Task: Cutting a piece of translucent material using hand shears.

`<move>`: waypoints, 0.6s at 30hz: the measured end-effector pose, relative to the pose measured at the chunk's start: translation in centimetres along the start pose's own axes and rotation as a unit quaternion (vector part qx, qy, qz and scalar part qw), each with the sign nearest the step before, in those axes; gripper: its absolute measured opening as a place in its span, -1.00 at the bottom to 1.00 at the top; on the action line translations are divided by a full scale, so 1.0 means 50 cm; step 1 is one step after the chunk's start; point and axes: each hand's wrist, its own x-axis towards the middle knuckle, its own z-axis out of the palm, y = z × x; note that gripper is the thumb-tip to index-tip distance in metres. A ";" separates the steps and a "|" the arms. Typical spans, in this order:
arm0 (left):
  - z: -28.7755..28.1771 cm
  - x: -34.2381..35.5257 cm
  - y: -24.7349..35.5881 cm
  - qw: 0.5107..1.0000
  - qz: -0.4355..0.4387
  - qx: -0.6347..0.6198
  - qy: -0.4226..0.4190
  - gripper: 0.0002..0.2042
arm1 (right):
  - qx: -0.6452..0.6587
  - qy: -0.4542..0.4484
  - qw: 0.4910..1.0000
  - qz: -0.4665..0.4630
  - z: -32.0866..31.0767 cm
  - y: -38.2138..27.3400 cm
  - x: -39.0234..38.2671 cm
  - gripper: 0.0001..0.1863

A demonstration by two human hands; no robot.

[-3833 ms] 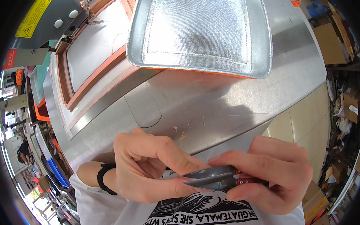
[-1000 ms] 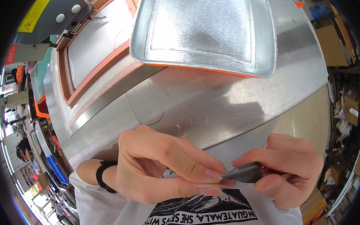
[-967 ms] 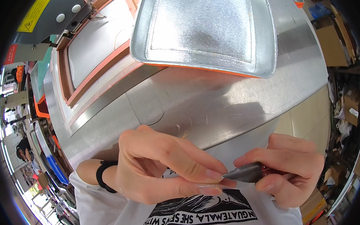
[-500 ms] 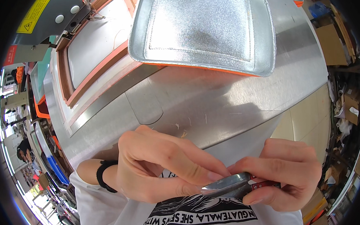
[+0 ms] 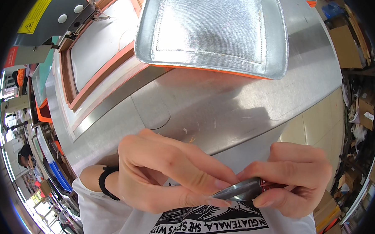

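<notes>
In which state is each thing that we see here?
Grey pointed tool: held, tip toward the left.
Right hand: pinching the tool.
Left hand: at the tip, grip unclear.
Silver-lined piece: silver side showing.
Wooden frame: partly hidden.
Small scraps: loose on the metal table.
Black wristband: worn.

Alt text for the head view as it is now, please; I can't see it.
The right hand holds a small dark metal tool with a red end, its pointed tip at the left hand. At the metal table beyond, a silvery, orange-edged piece shows right of a reddish-brown frame.
</notes>
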 end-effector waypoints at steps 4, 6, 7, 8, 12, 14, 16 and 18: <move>0.010 -0.003 0.003 0.999 -0.020 -0.020 0.016 -0.87 | -0.004 0.130 0.991 0.022 0.004 -0.002 -0.006 -0.63; 0.017 -0.003 0.011 0.998 -0.043 -0.029 0.038 -0.87 | -0.012 0.107 0.993 0.041 -0.006 -0.009 -0.007 -0.64; 0.019 -0.004 0.014 0.996 -0.056 -0.033 0.053 -0.87 | -0.016 0.096 0.994 0.050 -0.011 -0.013 -0.007 -0.64; 0.018 -0.005 0.015 0.996 -0.062 -0.032 0.056 -0.89 | -0.029 0.077 0.994 0.069 -0.008 -0.020 -0.005 -0.62; 0.003 -0.011 0.006 0.998 -0.054 0.000 0.036 -0.86 | -0.034 0.012 0.998 0.056 -0.007 -0.002 -0.009 -0.45; 0.003 -0.014 0.004 0.997 -0.067 -0.012 0.042 -0.85 | -0.046 -0.009 0.998 0.031 -0.007 0.001 -0.007 -0.44; 0.009 -0.020 0.008 0.988 -0.110 -0.068 0.081 -0.85 | -0.059 -0.023 0.998 0.008 -0.007 0.006 -0.005 -0.47; 0.010 -0.021 0.009 0.985 -0.122 -0.083 0.092 -0.85 | -0.066 -0.036 0.997 -0.010 -0.007 0.007 -0.003 -0.49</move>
